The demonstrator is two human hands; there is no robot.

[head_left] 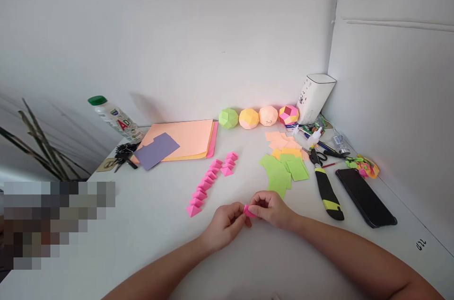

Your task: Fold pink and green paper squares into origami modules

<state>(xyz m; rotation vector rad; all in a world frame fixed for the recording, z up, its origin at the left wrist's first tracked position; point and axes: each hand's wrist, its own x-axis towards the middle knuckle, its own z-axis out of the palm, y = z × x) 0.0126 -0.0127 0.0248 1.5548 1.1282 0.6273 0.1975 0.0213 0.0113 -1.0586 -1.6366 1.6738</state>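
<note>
Between my two hands is a small pink folded paper piece (249,211), partly hidden by the fingers. My left hand (225,225) pinches its left side. On the other side, the thumb and fingers of my right hand (272,209) are closed on the same piece. Just beyond my left hand, several pink folded paper pieces (201,193) stand in a slanting row, with a shorter row (229,165) beside its far end. Green paper scraps (278,174) lie beyond my right hand.
Paper balls (248,119) line the wall. Coloured sheets (180,136), a purple paper (156,151), keys (124,154) and a bottle (118,120) are at left. At right are scissors (314,155), a black-and-yellow cutter (328,193), a phone (365,198) and a white container (315,99).
</note>
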